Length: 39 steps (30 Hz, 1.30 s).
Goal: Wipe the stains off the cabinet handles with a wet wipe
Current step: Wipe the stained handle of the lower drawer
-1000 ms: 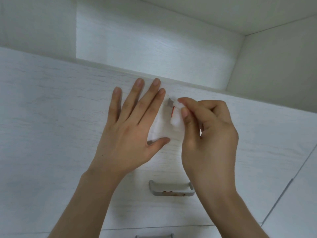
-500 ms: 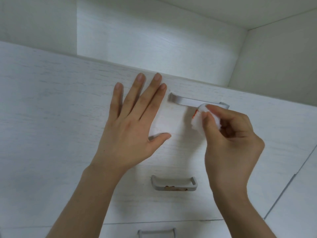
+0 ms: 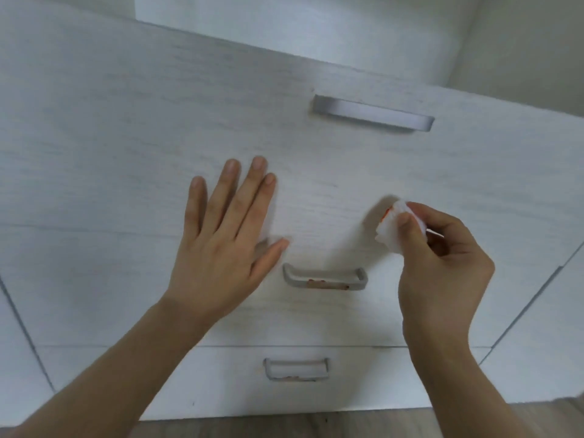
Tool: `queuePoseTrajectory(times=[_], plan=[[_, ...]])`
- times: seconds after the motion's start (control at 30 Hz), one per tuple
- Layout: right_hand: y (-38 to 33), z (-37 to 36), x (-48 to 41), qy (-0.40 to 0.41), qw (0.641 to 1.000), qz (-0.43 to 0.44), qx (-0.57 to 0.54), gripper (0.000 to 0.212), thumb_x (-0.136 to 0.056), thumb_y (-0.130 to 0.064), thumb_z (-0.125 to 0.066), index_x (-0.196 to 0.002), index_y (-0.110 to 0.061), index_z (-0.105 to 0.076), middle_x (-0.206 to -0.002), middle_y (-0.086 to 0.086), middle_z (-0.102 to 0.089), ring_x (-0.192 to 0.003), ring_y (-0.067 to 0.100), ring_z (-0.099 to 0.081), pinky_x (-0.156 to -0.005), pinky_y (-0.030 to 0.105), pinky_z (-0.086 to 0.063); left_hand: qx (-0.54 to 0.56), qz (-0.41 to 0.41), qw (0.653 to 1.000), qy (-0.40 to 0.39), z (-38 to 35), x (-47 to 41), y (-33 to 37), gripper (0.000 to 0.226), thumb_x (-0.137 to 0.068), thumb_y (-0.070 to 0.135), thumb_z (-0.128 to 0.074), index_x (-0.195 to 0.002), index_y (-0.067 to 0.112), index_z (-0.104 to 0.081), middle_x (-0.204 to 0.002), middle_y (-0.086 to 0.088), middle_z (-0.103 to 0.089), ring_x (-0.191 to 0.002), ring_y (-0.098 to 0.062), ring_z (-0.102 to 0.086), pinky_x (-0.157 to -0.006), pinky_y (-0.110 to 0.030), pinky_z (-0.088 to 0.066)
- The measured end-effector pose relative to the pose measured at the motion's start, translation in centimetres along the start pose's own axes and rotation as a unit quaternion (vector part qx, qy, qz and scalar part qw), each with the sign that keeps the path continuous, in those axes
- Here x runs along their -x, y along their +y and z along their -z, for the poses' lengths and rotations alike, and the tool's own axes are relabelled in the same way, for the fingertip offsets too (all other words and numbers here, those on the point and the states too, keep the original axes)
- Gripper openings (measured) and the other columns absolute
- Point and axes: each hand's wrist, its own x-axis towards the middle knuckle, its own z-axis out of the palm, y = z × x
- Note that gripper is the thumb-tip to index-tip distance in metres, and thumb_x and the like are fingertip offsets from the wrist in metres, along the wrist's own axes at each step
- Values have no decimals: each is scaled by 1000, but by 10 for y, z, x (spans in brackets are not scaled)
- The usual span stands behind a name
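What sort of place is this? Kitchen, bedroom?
Probably a home interior, at a built-in storage unit; which room, I can't tell. Clues: stacked white wood-grain drawer fronts with grey metal handles, an open recess above them, and wood-look flooring below.

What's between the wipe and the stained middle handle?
Head view: only bare white wood-grain drawer front between the crumpled white wipe and stained grey metal handle.
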Motion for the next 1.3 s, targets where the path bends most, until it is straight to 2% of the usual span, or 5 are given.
queuePoseTrajectory(times=[0.3,0.5,0.73,1.03,1.3], plan=[[45,20,43,-54,997,-42,35,14,-85,-21,-64,-87,-34,-70,-49,-21,-48,-48,2,-43,-49,5,-36,52,24,995,-77,-10,42,25,68,-101,52,-14,-149,3,-17,-156,-11,-10,-144,-29,-5,-115,-53,-1],[56,18,44,-51,999,-11,-11,17,-85,-14,-67,-89,-30,-71,-97,-11,-71,-89,2,-64,-75,14,-50,53,21,997,-49,-24,45,31,70,-100,52,-15,-148,1,-17,-153,-11,-8,-140,-42,-8,-115,-49,7],[68,17,47,-72,991,94,68,26,-81,-22,-70,-103,-36,-67,-107,-16,-66,-104,5,-62,-84,14,-47,24,3,1000,-19,-35,45,28,71,-98,51,-20,-148,1,-20,-151,-14,-16,-136,-45,-12,-114,-46,9],[75,12,54,-10,950,260,175,13,-85,-16,-68,-99,-14,-69,-89,-5,-64,-75,-8,-53,-71,3,-40,11,-30,999,-29,-39,58,23,72,-98,54,-19,-148,2,-23,-151,-19,-19,-136,-44,-12,-115,-46,8],[76,1,62,25,955,246,164,18,-84,-14,-70,-101,-17,-67,-86,-15,-45,-70,-6,-47,-67,6,-38,5,-12,1000,-12,-43,58,25,71,-99,53,-17,-148,3,-24,-151,-19,-22,-137,-42,-13,-116,-46,6]])
